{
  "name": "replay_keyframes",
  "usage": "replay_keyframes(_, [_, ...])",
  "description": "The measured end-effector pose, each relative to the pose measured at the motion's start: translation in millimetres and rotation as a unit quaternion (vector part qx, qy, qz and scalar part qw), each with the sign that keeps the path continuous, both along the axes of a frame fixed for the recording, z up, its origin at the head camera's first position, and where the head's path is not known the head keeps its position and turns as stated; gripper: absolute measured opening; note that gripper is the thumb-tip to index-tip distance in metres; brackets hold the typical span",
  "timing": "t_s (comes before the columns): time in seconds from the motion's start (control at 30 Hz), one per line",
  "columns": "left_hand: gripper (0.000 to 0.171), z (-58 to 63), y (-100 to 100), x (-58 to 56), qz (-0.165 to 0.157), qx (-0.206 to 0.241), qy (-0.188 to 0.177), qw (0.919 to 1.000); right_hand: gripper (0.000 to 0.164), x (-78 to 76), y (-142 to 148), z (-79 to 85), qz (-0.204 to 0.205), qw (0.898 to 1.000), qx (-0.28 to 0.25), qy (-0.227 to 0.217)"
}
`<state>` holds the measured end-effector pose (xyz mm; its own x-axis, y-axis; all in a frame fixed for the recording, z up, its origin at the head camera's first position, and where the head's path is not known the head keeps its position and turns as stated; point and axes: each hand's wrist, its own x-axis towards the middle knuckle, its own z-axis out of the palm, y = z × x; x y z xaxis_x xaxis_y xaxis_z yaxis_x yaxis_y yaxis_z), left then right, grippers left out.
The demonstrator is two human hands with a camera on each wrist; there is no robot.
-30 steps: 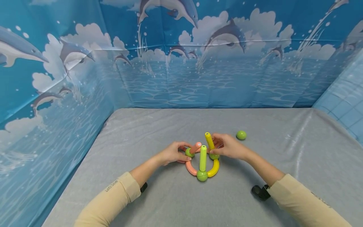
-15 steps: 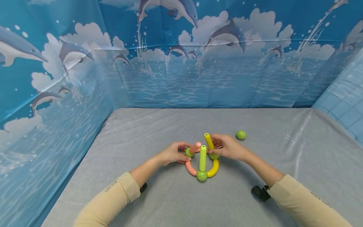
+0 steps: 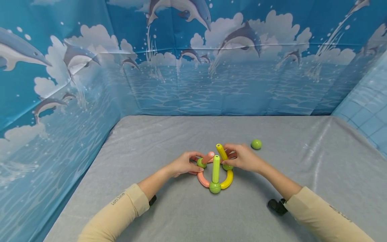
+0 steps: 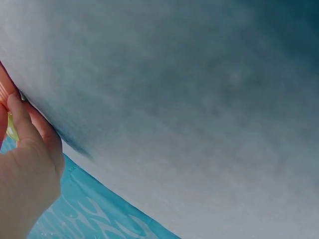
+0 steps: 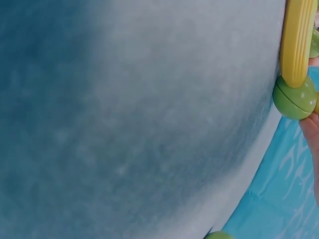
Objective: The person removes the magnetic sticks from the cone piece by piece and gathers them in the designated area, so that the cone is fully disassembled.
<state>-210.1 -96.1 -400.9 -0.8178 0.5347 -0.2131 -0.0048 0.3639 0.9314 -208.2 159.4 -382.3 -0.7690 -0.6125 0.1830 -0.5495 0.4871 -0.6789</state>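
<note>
A ring of curved toy pieces with green ball connectors lies on the grey cloth in the head view. Its front left arc (image 3: 202, 180) is salmon, its front right arc (image 3: 227, 180) yellow. My left hand (image 3: 182, 164) holds the ring's left ball (image 3: 201, 163) between thumb and fingers; a salmon rod (image 3: 207, 157) leans from that ball. My right hand (image 3: 245, 157) pinches around the right ball (image 3: 227, 167) and the base of a tilted yellow rod (image 3: 222, 152). A light green rod (image 3: 216, 169) stands upright on the front ball (image 3: 215, 187). Fingers hide part of the ring's back.
A loose green ball (image 3: 256, 144) lies behind my right hand. Grey cloth (image 3: 169, 215) covers the table. Blue dolphin-print curtains (image 3: 196, 87) stand behind and at the left. Black wrist cameras show beneath both sleeves.
The yellow rod's top has shifted slightly left and down, along with my right hand's fingers. My left hand and the rest of the ring stay nearly still.
</note>
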Motion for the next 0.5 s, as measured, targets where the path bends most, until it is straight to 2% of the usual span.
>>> replay_keyframes(0.17, [0.046,-0.4,-0.7,0.0,-0.004,0.005,-0.004,1.0000,0.025,-0.6,0.5,-0.5,0.001,1.000,-0.013,-0.008])
replay_keyframes(0.27, [0.046,-1.1,-0.7,-0.5,-0.001,-0.001,0.002,1.0000,0.027,-2.1,1.3,-0.8,-0.009,0.999,-0.024,-0.030])
replay_keyframes(0.37, [0.045,-0.9,-0.2,-0.5,0.003,-0.007,0.007,0.9999,0.030,-3.6,3.9,-1.8,-0.040,0.996,-0.038,-0.067])
replay_keyframes(0.5, [0.045,-0.6,0.6,0.0,0.004,-0.007,0.007,0.9999,0.036,-5.0,8.4,-3.7,-0.090,0.987,-0.060,-0.120])
